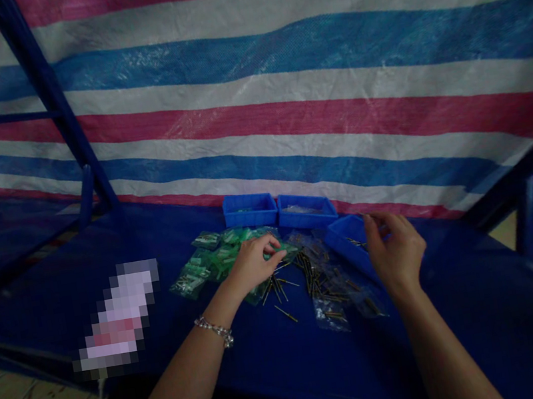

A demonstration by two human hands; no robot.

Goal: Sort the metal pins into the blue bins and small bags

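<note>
Three blue rectangular plastic bins (250, 217) at back; middle bin (307, 220) holds translucent plastic. Right hand (399, 252) curled at right bin (346, 255); can't tell if gripping. Left hand (251, 262) at green plastic packets (225, 254), thumb and forefinger slightly apart; hold unclear. Dark-and-gold metal rods (312, 276), clear bags (335, 321) between hands. Blue table (273, 367) edge under forearms; surface extends both sides.

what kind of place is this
Probably a small workshop or hand-packing station. A blue workbench bears open blue bins, slim metal pieces and small plastic bags, with a striped plastic sheet behind it.
</note>
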